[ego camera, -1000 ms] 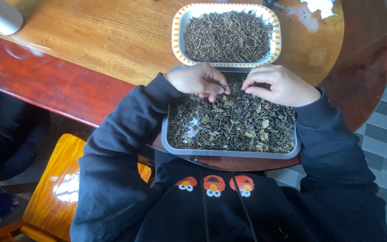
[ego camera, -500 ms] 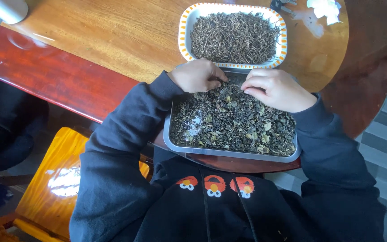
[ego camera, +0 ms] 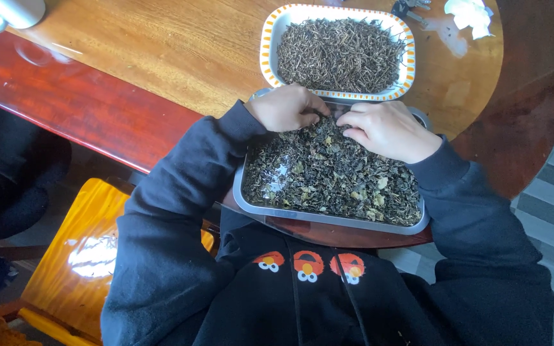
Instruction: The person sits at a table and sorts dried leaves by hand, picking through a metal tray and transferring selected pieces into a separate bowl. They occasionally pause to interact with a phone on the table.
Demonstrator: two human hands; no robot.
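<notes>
Left hand [ego camera: 285, 107] curled, fingertips pinched together in dried leaves [ego camera: 328, 176]; right hand [ego camera: 389, 130] likewise, fingers bunched on the leaves. Both at far end of metal tray [ego camera: 251, 208], heaped with leaves. Just beyond, orange-rimmed dish [ego camera: 268, 38] full of stems [ego camera: 341, 54], on wooden table [ego camera: 149, 51].

on the wooden surface [ego camera: 161, 45]: a white dish with an orange-dashed rim [ego camera: 268, 38] heaped with thin dry stems, a metal mug [ego camera: 9, 11] at the far left corner, keys [ego camera: 407, 9] and crumpled white paper [ego camera: 470, 13] beyond. below left, a yellow wooden stool [ego camera: 78, 256].
</notes>
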